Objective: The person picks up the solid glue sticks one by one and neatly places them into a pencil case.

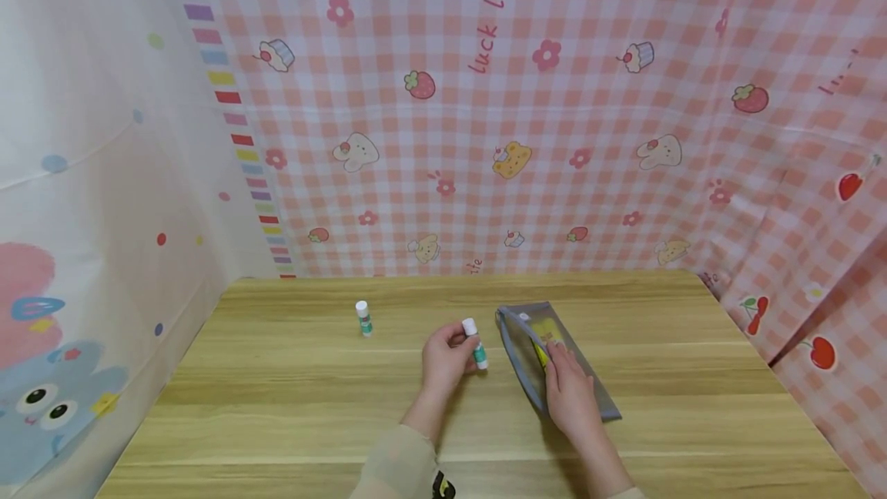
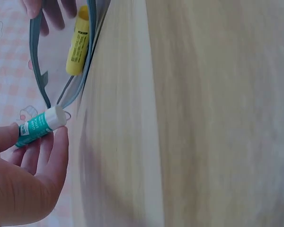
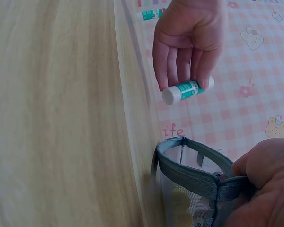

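In my left hand (image 1: pixel 446 360) a white-capped green glue stick (image 1: pixel 480 353) is pinched between thumb and fingers, a little left of the pouch. My right hand (image 1: pixel 572 391) grips the edge of a grey mesh zip pouch (image 1: pixel 601 380), whose mouth gapes toward the left hand. Inside the pouch lies a yellow glue stick (image 2: pixel 78 47), seen through the opening in the left wrist view. The right wrist view shows the pouch's grey zipper rim (image 3: pixel 189 177) under the right thumb and the held glue stick beyond it.
Another green glue stick (image 1: pixel 364 319) with a white cap stands upright on the wooden table (image 1: pixel 291 399), to the left of both hands. A pink checked curtain (image 1: pixel 443 122) hangs behind the table's far edge, and a white patterned curtain (image 1: pixel 104 199) hangs at the left.
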Tool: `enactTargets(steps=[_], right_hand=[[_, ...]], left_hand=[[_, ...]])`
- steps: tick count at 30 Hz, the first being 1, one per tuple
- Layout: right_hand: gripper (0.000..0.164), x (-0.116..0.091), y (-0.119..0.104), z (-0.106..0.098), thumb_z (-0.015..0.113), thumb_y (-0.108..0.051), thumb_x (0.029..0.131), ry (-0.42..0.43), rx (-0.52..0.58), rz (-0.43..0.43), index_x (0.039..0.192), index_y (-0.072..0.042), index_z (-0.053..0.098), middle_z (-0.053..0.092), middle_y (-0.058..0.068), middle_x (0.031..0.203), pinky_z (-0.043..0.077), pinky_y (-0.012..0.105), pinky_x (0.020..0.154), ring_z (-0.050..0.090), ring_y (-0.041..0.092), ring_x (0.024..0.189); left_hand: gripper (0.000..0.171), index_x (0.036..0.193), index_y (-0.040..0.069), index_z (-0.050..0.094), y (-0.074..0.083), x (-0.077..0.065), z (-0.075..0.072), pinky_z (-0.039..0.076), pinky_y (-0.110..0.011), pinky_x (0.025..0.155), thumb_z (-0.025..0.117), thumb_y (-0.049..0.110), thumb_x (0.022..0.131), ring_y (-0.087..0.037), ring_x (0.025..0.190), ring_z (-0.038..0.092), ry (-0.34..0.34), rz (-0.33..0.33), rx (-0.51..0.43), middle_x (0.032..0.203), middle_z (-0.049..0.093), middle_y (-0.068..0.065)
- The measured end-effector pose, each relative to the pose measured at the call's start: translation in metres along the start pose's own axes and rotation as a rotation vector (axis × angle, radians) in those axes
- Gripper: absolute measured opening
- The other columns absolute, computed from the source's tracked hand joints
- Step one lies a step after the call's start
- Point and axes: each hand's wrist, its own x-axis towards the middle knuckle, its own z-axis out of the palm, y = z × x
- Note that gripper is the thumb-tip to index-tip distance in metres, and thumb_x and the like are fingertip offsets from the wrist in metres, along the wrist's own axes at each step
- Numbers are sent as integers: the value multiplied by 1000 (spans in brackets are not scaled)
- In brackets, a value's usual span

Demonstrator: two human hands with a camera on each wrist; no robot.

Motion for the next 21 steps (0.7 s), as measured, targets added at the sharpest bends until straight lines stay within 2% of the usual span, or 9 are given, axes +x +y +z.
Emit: enactTargets(steps=[7,11,16,21], right_hand=[[39,0,-1,0,41,-7,104,4,4,1,139,10,47,41,33,144,19,79,102,35,52,134],[40,0,-1,0,41,-7,104,1,8,6,140,10,47,40,32,144,18,79,103,34,51,135],[40,0,-1,0,41,-7,104,-4,8,14,140,10,46,39,32,145,17,78,104,33,51,136],[40,-1,-1,-1,41,-7,104,0,12,13,140,10,46,40,32,145,17,78,104,33,51,136]], left_hand=[[24,109,-9,65,1,-5,10,62,-40,63,72,-2,86,-20,70,68,-13,-79,-77,96,67,-14],[24,110,-11,63,5,-11,15,61,-43,65,70,-3,88,-25,71,68,-37,-106,-128,94,65,-15],[27,112,-13,61,4,-15,23,61,-46,65,68,-4,88,-28,72,67,-54,-130,-182,93,64,-13],[27,112,-12,62,0,-16,30,61,-44,63,69,-4,87,-24,70,67,-60,-153,-212,92,66,-13]])
